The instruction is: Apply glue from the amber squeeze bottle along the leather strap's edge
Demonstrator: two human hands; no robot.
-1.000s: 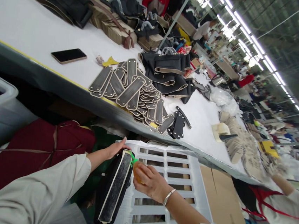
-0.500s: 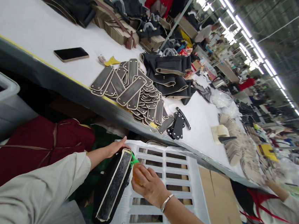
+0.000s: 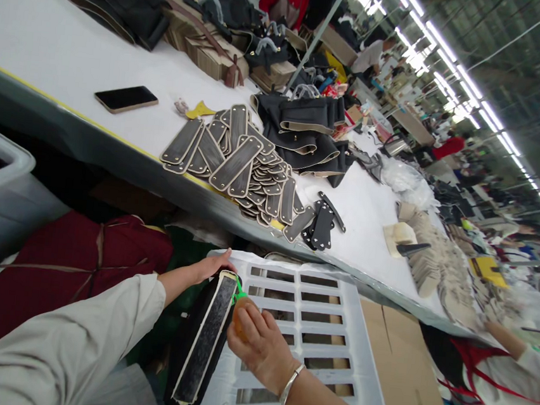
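Note:
A long black bag (image 3: 181, 340) lies with its narrow base facing up, on the near left part of a white slatted plastic crate. Along that base runs a dark strip (image 3: 206, 339) with a pale border. My left hand (image 3: 211, 265) holds the bag's far end, thumb raised and the other fingers partly hidden. Wrapped in my right hand (image 3: 263, 345) is a small orange squeeze bottle (image 3: 239, 319) with a green nozzle (image 3: 239, 290). The nozzle's tip is at the strip's far right edge; whether it touches is too small to tell.
Beneath the bag is the slatted crate (image 3: 293, 332), beside a cardboard sheet (image 3: 398, 361). On the white table (image 3: 52, 35) are a heap of grey strap pieces (image 3: 236, 161), a phone (image 3: 126, 98) and black bag parts (image 3: 305, 129). A co-worker's arm (image 3: 505, 340) reaches in at right.
My right hand and the squeeze bottle have shifted slightly left, closer to the bag's far right edge. My left hand stays at the bag's far end.

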